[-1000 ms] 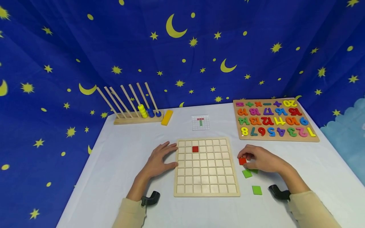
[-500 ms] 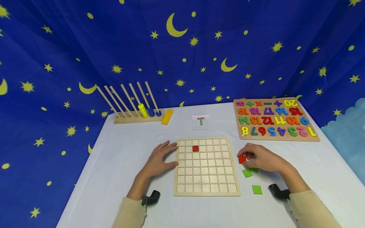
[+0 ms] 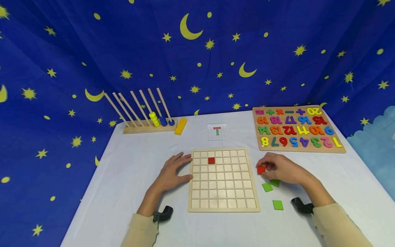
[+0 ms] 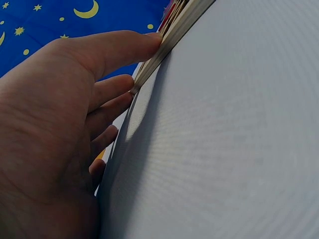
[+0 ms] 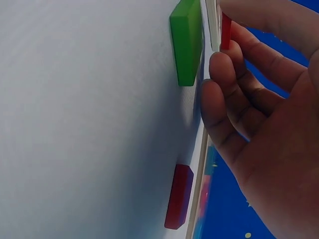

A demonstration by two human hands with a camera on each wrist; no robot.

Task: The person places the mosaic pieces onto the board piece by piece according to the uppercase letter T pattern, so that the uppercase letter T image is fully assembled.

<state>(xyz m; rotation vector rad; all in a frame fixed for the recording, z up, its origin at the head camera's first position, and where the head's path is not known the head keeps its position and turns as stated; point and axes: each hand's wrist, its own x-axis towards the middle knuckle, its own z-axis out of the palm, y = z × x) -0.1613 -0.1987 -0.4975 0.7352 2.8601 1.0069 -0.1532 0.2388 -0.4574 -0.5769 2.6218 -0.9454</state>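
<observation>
A wooden grid board [image 3: 225, 209] lies on the table, with one red square [image 3: 211, 160] in its second row from the back. My left hand [image 3: 171, 173] rests at the board's left edge, thumb and fingertips along its side, fingers loosely extended. In the left wrist view the thumb [image 4: 119, 50] touches the board's rim. My right hand [image 3: 282, 168] pinches a red tile [image 3: 261, 170] just right of the board. Near that hand lie green tiles [image 3: 267, 187], one partly under it. Another red tile [image 5: 178, 196] shows on the cloth in the right wrist view, hidden from the head view.
Behind the board lies a small card [image 3: 217, 132] with a red and green T pattern. A peg abacus [image 3: 148, 128] and a yellow block [image 3: 181, 126] stand at the back left. A number puzzle board [image 3: 297, 151] lies back right; a lone green tile [image 3: 277, 205] lies nearer.
My right hand has moved slightly away from me with the red tile, showing more of the green tile beneath. My left hand stays at the board's edge.
</observation>
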